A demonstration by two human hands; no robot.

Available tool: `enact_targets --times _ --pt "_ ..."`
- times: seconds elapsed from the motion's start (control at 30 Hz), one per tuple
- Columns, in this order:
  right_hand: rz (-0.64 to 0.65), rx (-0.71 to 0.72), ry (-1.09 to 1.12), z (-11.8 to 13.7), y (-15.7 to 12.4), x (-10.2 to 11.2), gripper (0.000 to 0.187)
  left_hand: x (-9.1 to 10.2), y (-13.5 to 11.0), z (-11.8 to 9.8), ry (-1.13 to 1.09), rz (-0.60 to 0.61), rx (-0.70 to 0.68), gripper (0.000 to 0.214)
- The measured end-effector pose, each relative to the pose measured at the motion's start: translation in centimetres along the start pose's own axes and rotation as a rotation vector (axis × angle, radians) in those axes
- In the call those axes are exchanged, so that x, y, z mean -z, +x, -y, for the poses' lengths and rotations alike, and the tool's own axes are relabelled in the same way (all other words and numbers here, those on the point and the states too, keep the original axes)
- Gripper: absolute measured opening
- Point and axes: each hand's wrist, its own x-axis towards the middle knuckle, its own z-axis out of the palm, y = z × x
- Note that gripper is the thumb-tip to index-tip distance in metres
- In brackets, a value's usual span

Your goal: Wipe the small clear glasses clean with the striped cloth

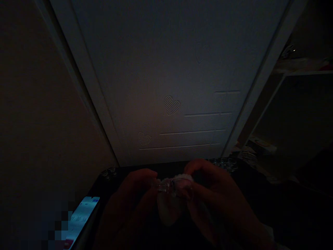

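In the dim light, my left hand [131,196] and my right hand [221,194] come together low in the middle of the head view. Between their fingertips is a small item [169,186] with a shiny clear part and a whitish, ruffled edge along its top. The left fingers pinch its left end, where the clear part shows. My right thumb and fingers close on its right side. A pale rounded shape [168,210] hangs just below the fingertips; I cannot make out what it is. Darkness hides most of the palms and the item's underside.
A lit phone [83,220] lies left of my hands on a dark surface. Behind them rises a pale panel [156,69] embossed with hearts and lines. Dark shelving [299,74] with several objects stands at right. Shiny patterned trim [226,164] borders the surface's far edge.
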Motion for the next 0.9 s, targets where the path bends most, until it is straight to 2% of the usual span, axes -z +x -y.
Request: enact_targets --times 0.17,0.33,0.5,0.67,0.77,0.9 --pt "-0.042 0.050 -0.014 0.02 0.04 -0.08 0.004 -0.44 -0.06 -0.61 -0.151 -0.003 0.048 0.011" --pt "-0.005 0.120 -0.007 0.45 0.05 0.00 0.008 -0.51 0.04 -0.77 -0.300 0.020 0.110 0.015" --pt "-0.024 0.126 0.026 0.50 0.21 0.24 0.012 -0.34 0.27 -0.40 -0.321 0.006 0.114 0.013" --pt "-0.108 0.072 0.072 0.40 0.25 -0.07 0.010 -0.56 0.50 -0.48 -0.199 -0.013 0.103 0.016" --pt "-0.123 0.065 0.087 0.51 0.12 -0.26 0.008 -0.71 0.59 -0.51 -0.198 -0.037 0.095 0.016" --pt "-0.140 0.079 0.077 0.46 -0.09 -0.30 0.009 -0.77 0.67 -0.47 -0.225 -0.038 0.030 0.009"
